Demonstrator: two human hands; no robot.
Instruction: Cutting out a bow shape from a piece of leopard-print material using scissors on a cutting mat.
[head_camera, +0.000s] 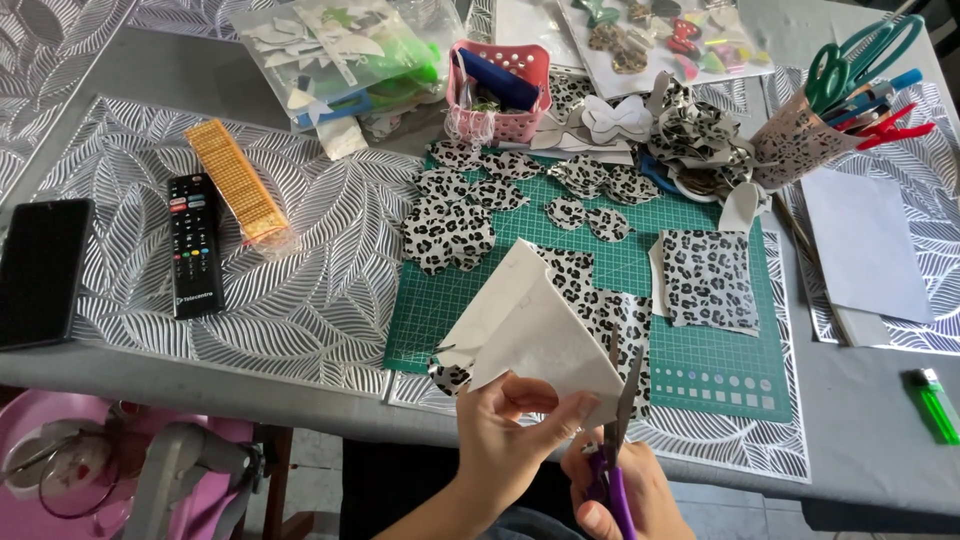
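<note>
Holding up a folded spotted sheet (535, 330) at the surface's near edge, the left hand (505, 435) pinches it; the right hand (625, 495) fingers grip purple scissors (615, 440).

A green cutting mat (700, 370) lies on the bench (870, 440), with cut leopard-print shapes (450, 232) spread over its upper left part and a square leopard-print piece (710, 278) to the right. Left of the mat, on a silver leaf-pattern placemat (320, 290), lie a black remote control (194, 243) and a gold glittery strip (238, 180); a black phone (42, 270) sits further left. A pink basket (500, 95) stands behind the mat. A cup of scissors and pens (800, 145) stands at the right, and a green lighter (935, 403) lies near the right edge.
</note>
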